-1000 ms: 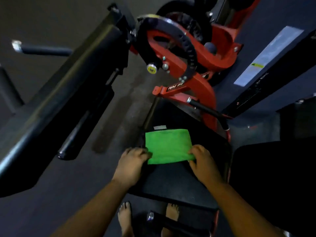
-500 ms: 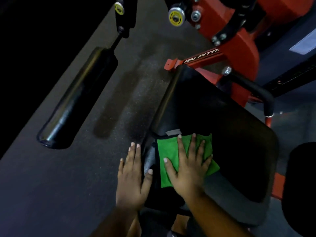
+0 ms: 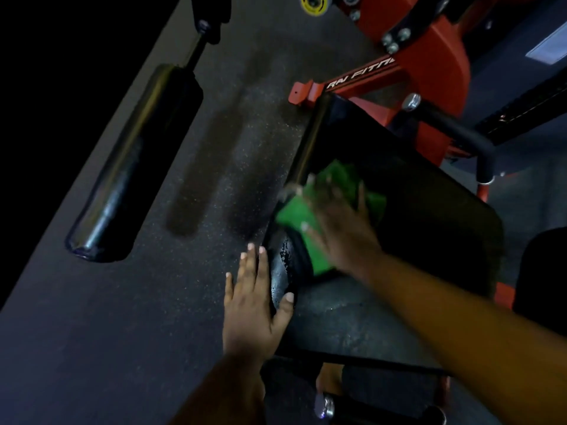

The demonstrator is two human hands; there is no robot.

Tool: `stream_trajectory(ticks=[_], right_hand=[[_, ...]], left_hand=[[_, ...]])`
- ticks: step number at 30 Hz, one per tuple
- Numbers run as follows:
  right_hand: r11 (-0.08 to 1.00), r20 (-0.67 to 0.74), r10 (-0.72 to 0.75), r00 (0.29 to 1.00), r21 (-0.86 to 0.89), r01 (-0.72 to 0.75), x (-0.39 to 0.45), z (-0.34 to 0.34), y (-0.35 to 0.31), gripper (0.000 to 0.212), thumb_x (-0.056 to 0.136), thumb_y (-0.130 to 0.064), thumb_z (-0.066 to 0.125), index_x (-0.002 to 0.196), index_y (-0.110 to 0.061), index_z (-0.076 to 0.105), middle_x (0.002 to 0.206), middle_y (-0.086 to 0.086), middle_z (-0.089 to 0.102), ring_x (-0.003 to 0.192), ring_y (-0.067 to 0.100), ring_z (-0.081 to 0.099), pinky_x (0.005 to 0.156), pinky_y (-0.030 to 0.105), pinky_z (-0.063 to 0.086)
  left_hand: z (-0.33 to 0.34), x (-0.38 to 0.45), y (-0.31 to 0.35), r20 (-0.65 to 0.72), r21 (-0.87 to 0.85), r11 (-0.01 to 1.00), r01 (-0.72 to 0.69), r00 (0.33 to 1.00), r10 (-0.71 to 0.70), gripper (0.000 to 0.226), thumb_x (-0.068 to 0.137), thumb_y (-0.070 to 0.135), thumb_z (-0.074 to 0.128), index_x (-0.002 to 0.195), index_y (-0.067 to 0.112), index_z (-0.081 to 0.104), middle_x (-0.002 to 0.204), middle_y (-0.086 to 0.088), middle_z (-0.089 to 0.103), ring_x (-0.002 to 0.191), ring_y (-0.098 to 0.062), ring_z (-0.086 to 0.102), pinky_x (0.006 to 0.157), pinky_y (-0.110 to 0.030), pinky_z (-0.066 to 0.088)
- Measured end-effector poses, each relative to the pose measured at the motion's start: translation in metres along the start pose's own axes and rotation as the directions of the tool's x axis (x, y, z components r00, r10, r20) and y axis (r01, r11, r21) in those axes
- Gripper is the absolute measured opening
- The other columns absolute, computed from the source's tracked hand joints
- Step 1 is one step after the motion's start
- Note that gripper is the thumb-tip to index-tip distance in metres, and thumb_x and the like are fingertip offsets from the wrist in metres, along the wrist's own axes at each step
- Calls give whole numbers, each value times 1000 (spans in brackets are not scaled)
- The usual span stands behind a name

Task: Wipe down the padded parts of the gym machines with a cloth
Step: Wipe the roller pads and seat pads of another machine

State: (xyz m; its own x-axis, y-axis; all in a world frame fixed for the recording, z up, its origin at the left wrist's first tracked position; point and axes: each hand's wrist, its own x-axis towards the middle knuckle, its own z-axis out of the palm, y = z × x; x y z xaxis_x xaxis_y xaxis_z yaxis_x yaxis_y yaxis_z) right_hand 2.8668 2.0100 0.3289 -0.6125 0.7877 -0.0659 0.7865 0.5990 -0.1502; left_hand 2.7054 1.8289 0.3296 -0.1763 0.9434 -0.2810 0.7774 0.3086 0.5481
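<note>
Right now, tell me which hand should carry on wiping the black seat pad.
The right hand: it lies flat on the green cloth atop the seat pad. The left hand only braces the pad's edge.

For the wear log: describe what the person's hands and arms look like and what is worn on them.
Both forearms are bare as far as the frame shows: no sleeves, gloves, watch or bracelets. The left hand has short nails and no visible rings. The right hand is motion-blurred, so its fingers cannot be checked for rings; one short nail shows.
</note>
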Motion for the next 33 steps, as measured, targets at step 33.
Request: stream_trajectory(ticks=[33], right_hand=[[905,65,421,905,42,-424,47,-10,-20,74,88,-68,40,156,-50,16,171,0,3,156,31,4,107,83,11]], left_hand=[[-2,-8,-1,-158,-309,948,-75,987,27,83,102,64,17,162,12,-5,171,-2,-9,158,-18,-3,126,-57,1]])
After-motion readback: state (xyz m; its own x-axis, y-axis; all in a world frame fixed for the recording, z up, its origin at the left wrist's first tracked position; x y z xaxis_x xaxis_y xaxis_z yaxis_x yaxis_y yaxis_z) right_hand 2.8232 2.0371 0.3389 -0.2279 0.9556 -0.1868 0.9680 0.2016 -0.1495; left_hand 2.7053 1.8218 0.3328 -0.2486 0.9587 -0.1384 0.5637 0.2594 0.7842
